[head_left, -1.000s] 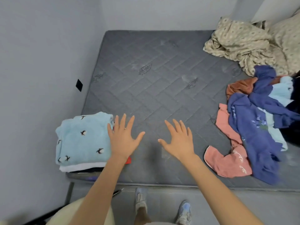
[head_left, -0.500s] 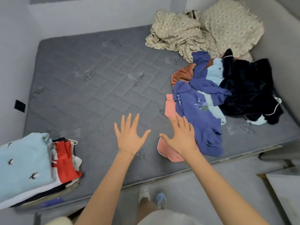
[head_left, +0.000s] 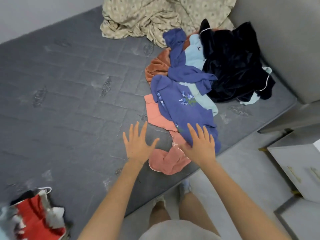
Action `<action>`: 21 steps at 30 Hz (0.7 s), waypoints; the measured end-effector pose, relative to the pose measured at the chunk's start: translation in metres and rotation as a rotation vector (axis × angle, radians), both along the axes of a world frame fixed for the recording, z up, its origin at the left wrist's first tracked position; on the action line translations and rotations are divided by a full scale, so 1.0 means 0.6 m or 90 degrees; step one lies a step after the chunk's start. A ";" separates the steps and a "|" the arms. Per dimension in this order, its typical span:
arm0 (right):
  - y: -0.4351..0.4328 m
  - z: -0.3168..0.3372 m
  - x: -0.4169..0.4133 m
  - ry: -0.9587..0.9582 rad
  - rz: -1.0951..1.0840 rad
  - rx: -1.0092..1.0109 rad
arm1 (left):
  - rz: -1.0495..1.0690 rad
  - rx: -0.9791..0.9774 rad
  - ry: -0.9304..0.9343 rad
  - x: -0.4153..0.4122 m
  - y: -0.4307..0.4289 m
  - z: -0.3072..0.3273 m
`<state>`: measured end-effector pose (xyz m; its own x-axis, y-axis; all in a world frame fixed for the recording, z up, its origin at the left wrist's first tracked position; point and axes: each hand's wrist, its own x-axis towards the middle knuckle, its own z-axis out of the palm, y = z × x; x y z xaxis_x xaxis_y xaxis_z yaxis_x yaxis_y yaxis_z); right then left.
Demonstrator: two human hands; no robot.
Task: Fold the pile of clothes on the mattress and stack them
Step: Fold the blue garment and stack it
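An unfolded pile lies at the right of the grey mattress [head_left: 69,94]: a blue-purple sweatshirt [head_left: 183,108] on top, a salmon-pink garment [head_left: 164,161] under it, a rust-brown piece [head_left: 157,66], light-blue cloth [head_left: 195,54] and a black velvet garment [head_left: 232,61]. My right hand [head_left: 200,146], fingers spread, is over the near edge of the sweatshirt. My left hand [head_left: 138,144], also spread and holding nothing, hovers over bare mattress just left of the pink garment. The folded stack [head_left: 36,217], red piece showing, sits at the bottom left corner.
A crumpled beige patterned sheet [head_left: 152,19] lies at the far end of the mattress. A grey wall or headboard [head_left: 285,40] borders the right side. White furniture [head_left: 299,167] stands on the floor at right. My legs and shoes are below the mattress edge.
The view has swung right from the folded stack toward the unfolded pile. Both spread hands have moved right; my right hand now reaches the blue-purple sweatshirt.
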<state>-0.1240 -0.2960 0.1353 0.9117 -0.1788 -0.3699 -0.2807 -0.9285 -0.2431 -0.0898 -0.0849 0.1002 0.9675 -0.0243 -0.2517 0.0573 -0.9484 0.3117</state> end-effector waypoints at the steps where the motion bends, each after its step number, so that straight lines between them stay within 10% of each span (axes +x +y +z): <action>1: -0.015 -0.008 0.006 0.005 -0.013 0.003 | -0.005 -0.005 0.002 0.009 -0.016 -0.008; 21: -0.271 -0.340 0.137 0.186 -0.282 0.169 | -0.049 -0.057 0.133 0.143 -0.330 -0.315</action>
<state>-0.0417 -0.4587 -0.0689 0.6253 -0.3858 -0.6783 -0.7174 -0.6263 -0.3052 -0.0038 -0.2828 -0.0888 0.8892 -0.1273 -0.4394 0.0576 -0.9217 0.3835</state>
